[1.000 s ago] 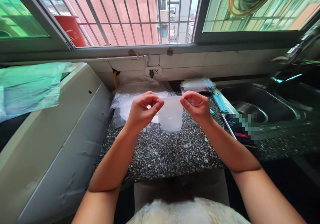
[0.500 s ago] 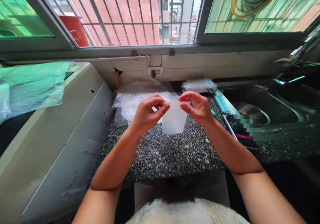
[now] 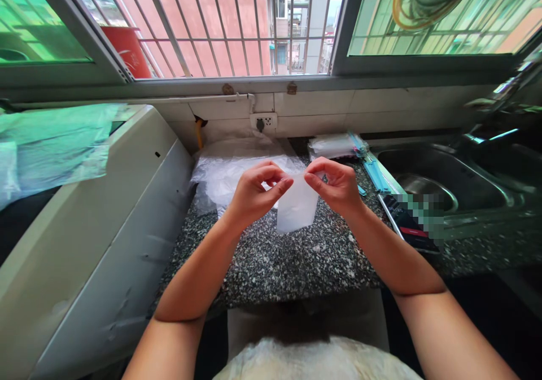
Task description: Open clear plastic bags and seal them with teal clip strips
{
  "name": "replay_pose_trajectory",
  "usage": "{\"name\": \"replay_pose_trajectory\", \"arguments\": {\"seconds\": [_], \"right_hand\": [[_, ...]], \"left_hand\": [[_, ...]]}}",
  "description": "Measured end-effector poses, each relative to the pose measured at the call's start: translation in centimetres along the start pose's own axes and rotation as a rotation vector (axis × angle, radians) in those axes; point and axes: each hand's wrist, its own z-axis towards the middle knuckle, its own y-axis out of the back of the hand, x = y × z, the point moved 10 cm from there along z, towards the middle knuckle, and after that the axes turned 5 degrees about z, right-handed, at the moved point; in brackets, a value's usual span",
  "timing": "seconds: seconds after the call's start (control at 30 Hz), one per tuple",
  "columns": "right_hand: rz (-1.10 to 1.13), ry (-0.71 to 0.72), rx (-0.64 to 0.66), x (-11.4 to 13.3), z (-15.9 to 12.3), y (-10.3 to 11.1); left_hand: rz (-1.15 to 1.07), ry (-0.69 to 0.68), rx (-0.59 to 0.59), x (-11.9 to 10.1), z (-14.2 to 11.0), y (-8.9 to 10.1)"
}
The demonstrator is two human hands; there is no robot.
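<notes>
A small translucent white plastic bag (image 3: 296,208) hangs between my two hands, above the speckled black counter (image 3: 292,267). My left hand (image 3: 263,191) is closed, pinching its upper left corner between thumb and forefinger. At the upper right corner, my right hand (image 3: 334,182) pinches it the same way, with the other fingers curled in. Behind my left hand lies a pile of clear plastic bags (image 3: 224,168). A bundle of clear bags (image 3: 332,145) rests beyond my right hand.
Light-blue strips (image 3: 376,177) lie right of my right hand, beside the steel sink (image 3: 449,171). A dark flat object (image 3: 412,227), partly pixelated, is at the sink's near edge. On the left stands a white appliance (image 3: 122,222) with green plastic film (image 3: 55,143) on it. A wall socket (image 3: 263,122) is behind.
My left hand has shifted slightly right, and my hands are a little closer together. The bag hangs slightly lower and more tilted. My right fingers have closed further on its corner.
</notes>
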Motion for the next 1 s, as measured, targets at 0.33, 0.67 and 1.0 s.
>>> {"name": "replay_pose_trajectory", "arguments": {"seconds": [0.33, 0.67, 1.0], "right_hand": [[0.064, -0.034, -0.172, -0.6, 0.0, 2.7], [-0.022, -0.070, -0.080, -0.3, 0.6, 2.7], [-0.114, -0.106, 0.069, 0.2, 0.7, 1.7]], "left_hand": [[-0.014, 0.019, 0.058, 0.9, 0.0, -1.6], [0.040, 0.020, 0.094, 0.9, -0.3, -2.3], [0.117, -0.002, 0.161, 0.8, -0.8, -3.7]]}}
